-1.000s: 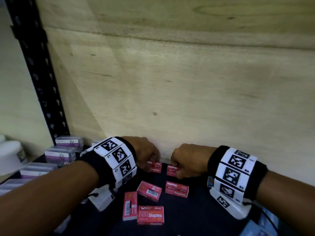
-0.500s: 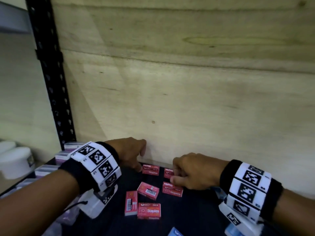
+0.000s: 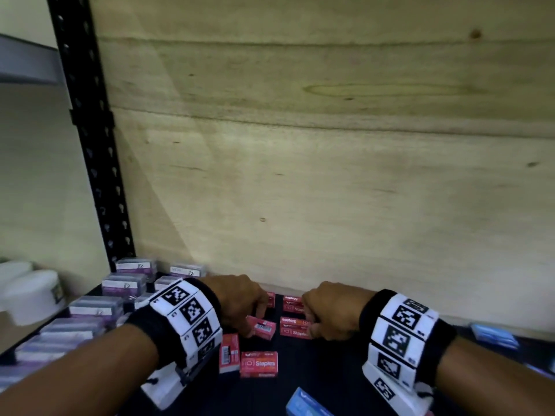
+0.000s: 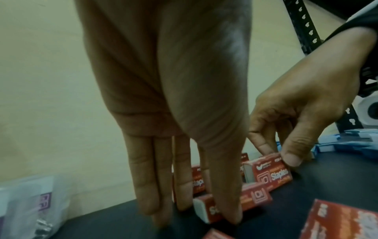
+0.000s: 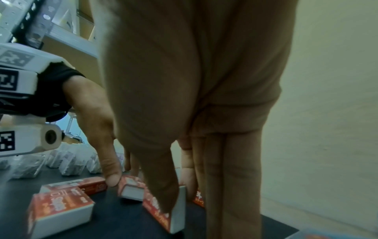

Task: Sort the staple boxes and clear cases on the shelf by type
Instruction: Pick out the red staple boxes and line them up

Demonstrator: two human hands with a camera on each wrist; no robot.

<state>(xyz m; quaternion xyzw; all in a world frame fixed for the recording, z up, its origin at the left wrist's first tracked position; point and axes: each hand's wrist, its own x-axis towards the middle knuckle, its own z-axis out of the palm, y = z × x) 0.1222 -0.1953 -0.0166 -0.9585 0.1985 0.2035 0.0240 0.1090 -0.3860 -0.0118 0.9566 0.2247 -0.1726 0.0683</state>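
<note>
Left hand (image 3: 240, 298) lowered onto the black shelf (image 3: 315, 367), fingers (image 4: 147, 186) straight and close together, thumb tip and fingertips pinching a tilted red staple box (image 3: 260, 327) by its long sides. Right hand (image 3: 329, 310) just beside it, thumb and forefinger pinching another red staple box (image 3: 295, 328) at its near end, remaining fingers straight down behind the box. Both hands close to the plywood back wall (image 3: 330, 175).

Around the hands, more red staple boxes: two at the foot of the wall (image 3: 292, 304), partly hidden behind the knuckles; one standing on edge with its barcode up (image 3: 229, 352); one lying flat with "Staples" readable (image 3: 259, 364), touching or nearly touching the barcode one.

Farther left, clear cases (image 3: 96, 307) with purple labels laid in rows along the shelf toward the black perforated upright (image 3: 90, 139). At the right edge and bottom, blue boxes (image 3: 494, 339), blurred. Beyond the upright on the left, a white tub (image 3: 30, 295) outside the shelf bay.

Marker bands (image 3: 189, 319) on both wrists.
</note>
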